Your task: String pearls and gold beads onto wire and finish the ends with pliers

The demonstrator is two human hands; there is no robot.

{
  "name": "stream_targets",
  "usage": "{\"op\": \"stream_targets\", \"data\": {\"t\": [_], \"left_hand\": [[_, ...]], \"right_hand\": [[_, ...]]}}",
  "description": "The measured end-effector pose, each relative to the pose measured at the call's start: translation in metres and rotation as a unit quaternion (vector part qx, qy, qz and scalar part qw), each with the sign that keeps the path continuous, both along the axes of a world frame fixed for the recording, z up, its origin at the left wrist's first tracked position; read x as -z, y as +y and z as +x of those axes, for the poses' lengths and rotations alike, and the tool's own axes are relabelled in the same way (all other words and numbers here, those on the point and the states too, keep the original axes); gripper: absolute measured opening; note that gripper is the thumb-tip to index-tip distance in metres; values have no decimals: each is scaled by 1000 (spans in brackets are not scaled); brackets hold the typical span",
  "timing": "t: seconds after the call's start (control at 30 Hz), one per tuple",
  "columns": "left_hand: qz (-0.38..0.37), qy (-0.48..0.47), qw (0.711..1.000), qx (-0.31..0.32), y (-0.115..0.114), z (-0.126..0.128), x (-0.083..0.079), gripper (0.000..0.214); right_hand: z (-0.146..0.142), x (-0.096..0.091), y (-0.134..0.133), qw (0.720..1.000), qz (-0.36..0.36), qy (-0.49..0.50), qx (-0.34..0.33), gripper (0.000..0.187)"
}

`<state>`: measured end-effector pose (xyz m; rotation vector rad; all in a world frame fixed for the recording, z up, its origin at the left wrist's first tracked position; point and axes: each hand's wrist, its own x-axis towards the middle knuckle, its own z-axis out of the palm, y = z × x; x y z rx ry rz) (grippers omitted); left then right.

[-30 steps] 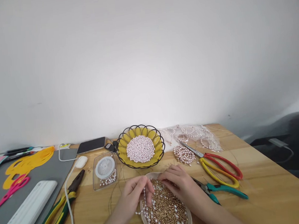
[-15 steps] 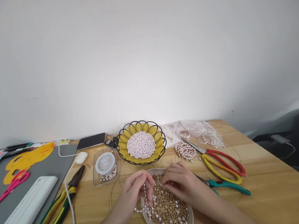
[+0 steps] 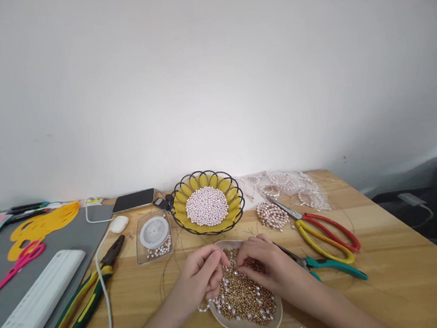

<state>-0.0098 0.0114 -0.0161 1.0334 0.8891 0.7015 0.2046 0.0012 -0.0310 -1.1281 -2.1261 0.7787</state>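
A shallow white dish [image 3: 251,327] of small gold beads mixed with pearls sits at the near edge of the wooden table. My left hand [image 3: 201,278] hovers over its left rim, fingers pinched on a strand of pearls [image 3: 215,303] that hangs down over the dish edge. My right hand [image 3: 263,264] rests over the top of the dish, fingertips pinched together close to the left hand's fingertips; what they hold is too small to make out.
Behind the dish stands a black wire basket [image 3: 208,225] with a yellow liner, full of pearls. A clear box with a thread spool [image 3: 154,235] lies left, pliers [image 3: 85,297] further left. Red-yellow scissors [image 3: 319,230], teal pliers [image 3: 330,266] and bagged pearl strands [image 3: 285,188] lie right.
The view has shifted slightly. Both hands have drawn closer together over the dish, fingertips now almost meeting, with the pearl strand still in the left hand.
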Motion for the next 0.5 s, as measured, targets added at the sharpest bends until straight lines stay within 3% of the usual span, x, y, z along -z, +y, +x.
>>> {"op": "stream_targets", "data": {"t": [0.23, 0.5], "left_hand": [[19, 48, 998, 40, -6, 2, -2, 57], [19, 71, 996, 52, -5, 1, -2, 56]], "right_hand": [[-1, -6, -2, 974, -83, 212, 14, 9], [-2, -3, -5, 950, -129, 285, 8, 6]]}}
